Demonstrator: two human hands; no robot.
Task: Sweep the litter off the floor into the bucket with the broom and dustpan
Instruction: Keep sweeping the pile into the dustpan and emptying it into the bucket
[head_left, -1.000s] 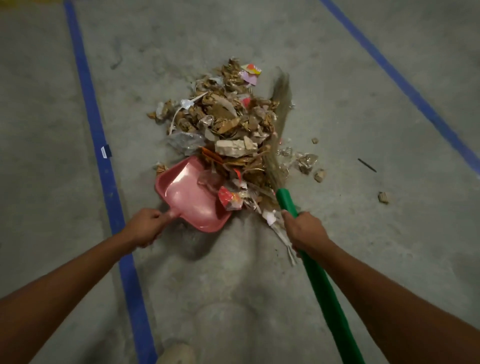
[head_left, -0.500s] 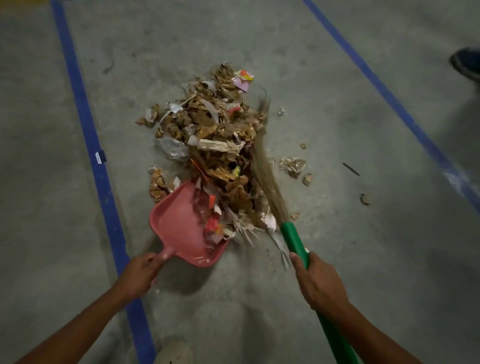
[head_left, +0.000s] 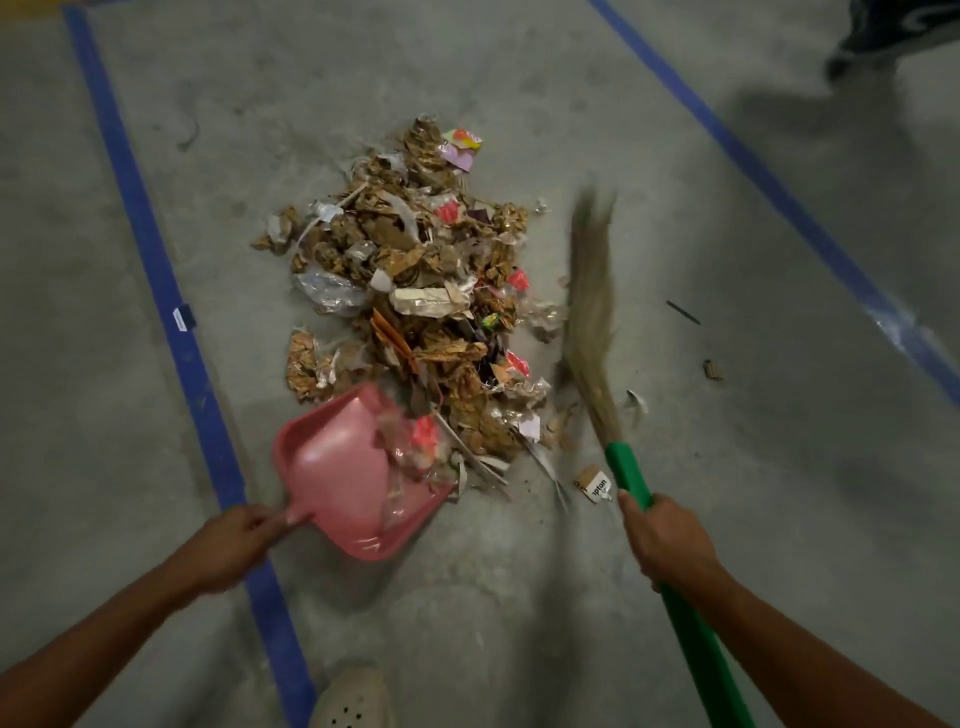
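Concrete floor (head_left: 675, 519): broom (head_left: 592, 312), gripped by right hand (head_left: 670, 540), swings off the litter (head_left: 415, 291) (reloading); left hand (head_left: 234, 540) grips dustpan (head_left: 343, 467), barely filled.

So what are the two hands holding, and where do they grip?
Left hand grips the pink dustpan by its handle; right hand grips the broom by its green handle, just below the bristles.

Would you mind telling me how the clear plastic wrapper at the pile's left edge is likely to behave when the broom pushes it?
The wrapper looks thin and crumpled, so probably light and floppy. It may slide or flutter rather than roll, and could snag in the broom.
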